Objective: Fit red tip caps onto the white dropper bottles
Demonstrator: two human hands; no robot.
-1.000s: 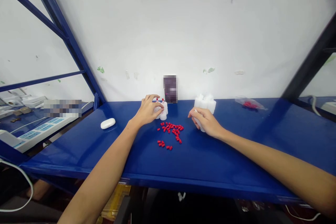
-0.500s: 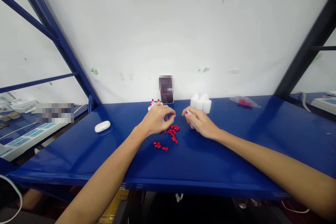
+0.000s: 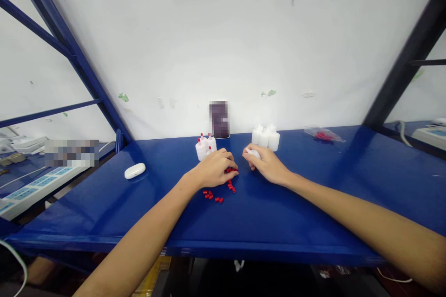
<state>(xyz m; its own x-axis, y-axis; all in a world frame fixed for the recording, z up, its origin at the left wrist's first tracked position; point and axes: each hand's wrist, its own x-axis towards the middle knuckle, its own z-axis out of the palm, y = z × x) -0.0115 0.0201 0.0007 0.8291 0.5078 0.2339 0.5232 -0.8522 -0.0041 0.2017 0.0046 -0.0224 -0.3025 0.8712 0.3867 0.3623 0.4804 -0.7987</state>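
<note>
My left hand (image 3: 216,167) is low over a loose pile of small red caps (image 3: 230,186), its thumb and bent fingertips closed around a cap at the pile. The fingers partly hide the pile. My right hand (image 3: 266,163) is wrapped around a small white squeeze bottle (image 3: 253,153), whose pointed nozzle leans up and to the left. Beyond my left hand stand several white bottles with red tips (image 3: 201,149). Behind my right hand is a group of white bottles (image 3: 266,138) without red caps.
A phone (image 3: 219,120) leans against the wall at the back of the blue table (image 3: 278,222). To the left lies a white earbud case (image 3: 134,171). A clear bag with red caps (image 3: 324,135) rests at the back right. Power strips (image 3: 42,183) lie beyond the left frame post.
My left hand has come down onto the red caps, uncovering more of the red-tipped bottles. The white bottle in my right hand has turned and shows more clearly.
</note>
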